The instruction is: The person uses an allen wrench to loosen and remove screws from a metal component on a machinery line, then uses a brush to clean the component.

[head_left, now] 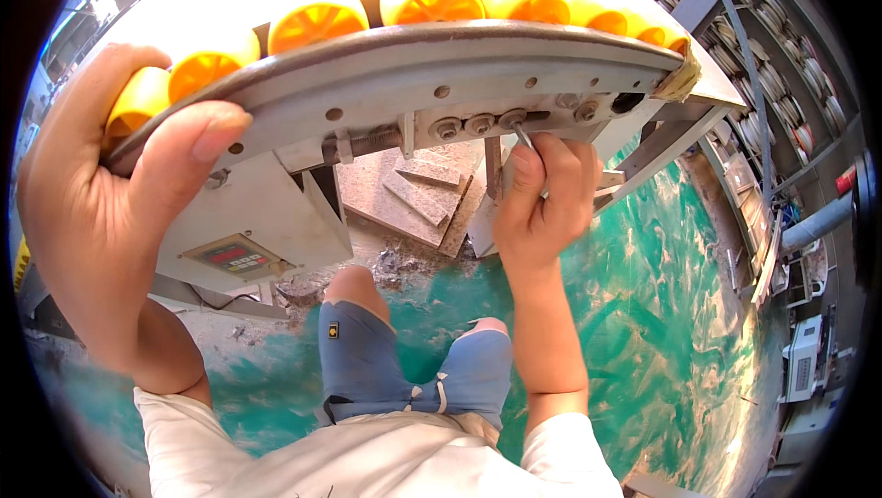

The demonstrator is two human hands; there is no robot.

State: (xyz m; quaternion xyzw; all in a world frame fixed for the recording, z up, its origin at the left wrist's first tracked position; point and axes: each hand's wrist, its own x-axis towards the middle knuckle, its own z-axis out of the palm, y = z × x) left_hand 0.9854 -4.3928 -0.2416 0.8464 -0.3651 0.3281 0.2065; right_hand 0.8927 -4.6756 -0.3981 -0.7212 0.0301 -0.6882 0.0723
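A curved grey metal rail runs across in front of me, with a row of yellow rollers along its top. My left hand is closed round the rail's left end, its thumb on the front face and its fingers over the end roller. In my right hand is a thin metal hex key, mostly hidden by the fingers. Its tip meets a bolt, one of several socket-head bolts with washers on the rail. Left of these bolts lies a threaded rod.
A grey control box with a small keypad panel hangs under the rail at left. Below lie board offcuts on a dusty platform. The floor is green and dusty. Loaded shelves stand at right, with a blue-grey post before them.
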